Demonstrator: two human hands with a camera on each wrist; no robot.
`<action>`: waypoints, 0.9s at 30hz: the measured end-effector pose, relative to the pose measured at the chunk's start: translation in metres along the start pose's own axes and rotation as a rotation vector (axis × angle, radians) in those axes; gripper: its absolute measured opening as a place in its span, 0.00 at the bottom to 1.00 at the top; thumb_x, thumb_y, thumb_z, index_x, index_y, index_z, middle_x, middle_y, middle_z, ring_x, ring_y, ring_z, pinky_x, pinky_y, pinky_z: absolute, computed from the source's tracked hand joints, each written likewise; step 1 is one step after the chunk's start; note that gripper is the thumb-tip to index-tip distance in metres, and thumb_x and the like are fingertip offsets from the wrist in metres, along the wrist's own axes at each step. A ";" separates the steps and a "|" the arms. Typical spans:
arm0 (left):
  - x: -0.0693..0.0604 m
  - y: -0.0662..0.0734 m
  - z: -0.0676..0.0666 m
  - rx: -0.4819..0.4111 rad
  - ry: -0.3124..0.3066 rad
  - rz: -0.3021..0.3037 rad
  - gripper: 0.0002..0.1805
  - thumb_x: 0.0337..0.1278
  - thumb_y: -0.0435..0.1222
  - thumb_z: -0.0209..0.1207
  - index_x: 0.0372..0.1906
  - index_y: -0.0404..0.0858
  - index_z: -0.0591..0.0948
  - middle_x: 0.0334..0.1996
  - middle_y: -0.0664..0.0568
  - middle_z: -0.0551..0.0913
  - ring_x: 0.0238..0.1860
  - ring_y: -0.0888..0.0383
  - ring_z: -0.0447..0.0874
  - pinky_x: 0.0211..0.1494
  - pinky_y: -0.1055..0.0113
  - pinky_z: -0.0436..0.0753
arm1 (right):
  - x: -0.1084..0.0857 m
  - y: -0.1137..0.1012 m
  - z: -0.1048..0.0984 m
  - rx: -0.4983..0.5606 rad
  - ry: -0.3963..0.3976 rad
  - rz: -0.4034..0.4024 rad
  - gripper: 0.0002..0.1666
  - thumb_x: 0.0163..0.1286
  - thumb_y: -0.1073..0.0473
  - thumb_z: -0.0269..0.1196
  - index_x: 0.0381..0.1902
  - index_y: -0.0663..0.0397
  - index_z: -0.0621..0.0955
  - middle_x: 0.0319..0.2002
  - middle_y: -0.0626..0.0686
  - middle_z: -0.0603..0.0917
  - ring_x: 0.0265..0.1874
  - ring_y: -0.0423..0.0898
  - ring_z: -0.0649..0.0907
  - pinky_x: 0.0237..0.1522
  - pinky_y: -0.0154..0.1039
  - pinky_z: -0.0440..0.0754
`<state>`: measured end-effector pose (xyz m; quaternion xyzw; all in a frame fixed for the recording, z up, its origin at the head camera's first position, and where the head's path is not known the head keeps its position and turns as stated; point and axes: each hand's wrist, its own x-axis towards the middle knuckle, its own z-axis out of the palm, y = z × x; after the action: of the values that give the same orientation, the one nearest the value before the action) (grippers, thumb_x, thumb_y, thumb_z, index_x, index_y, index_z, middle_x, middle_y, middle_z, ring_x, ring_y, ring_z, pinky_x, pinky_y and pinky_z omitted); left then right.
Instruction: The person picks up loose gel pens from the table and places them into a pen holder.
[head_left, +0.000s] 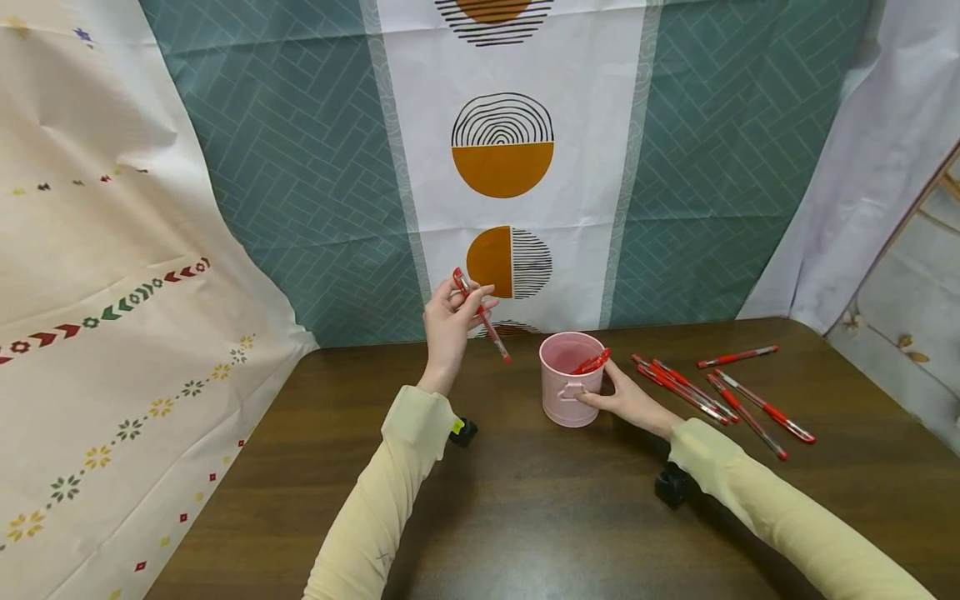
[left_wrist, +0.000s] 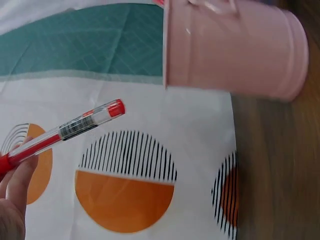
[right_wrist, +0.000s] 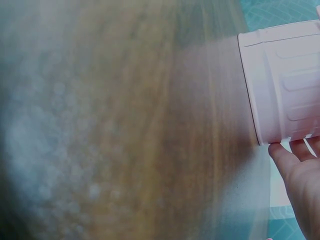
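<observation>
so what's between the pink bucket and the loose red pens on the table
The right hand lies between the pink bucket and the loose red pens, holding the bucket's side, as the head view shows.

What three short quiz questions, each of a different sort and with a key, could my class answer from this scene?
1. True or false: the left hand holds a red pen.

2. Multiple choice: what grips the pink bucket?
a) the left hand only
b) the right hand only
c) both hands

3. Fill the gap: in the head view, the loose pens lie to the ____ of the pink bucket.

Key: 1. True. 2. b. 3. right.
</observation>
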<state>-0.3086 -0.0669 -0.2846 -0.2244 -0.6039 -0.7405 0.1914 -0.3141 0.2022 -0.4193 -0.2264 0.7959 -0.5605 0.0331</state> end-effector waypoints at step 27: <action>-0.012 -0.032 0.071 0.022 -0.094 0.097 0.07 0.56 0.22 0.53 0.37 0.20 0.68 0.36 0.30 0.78 0.36 0.37 0.79 0.37 0.59 0.78 | 0.004 0.015 0.001 -0.021 0.023 -0.029 0.42 0.60 0.55 0.63 0.66 0.52 0.55 0.59 0.57 0.65 0.55 0.55 0.66 0.51 0.52 0.67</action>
<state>-0.3087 0.0096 -0.3051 -0.2858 -0.6088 -0.7123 0.2007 -0.3222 0.2038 -0.4319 -0.2316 0.7986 -0.5553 0.0136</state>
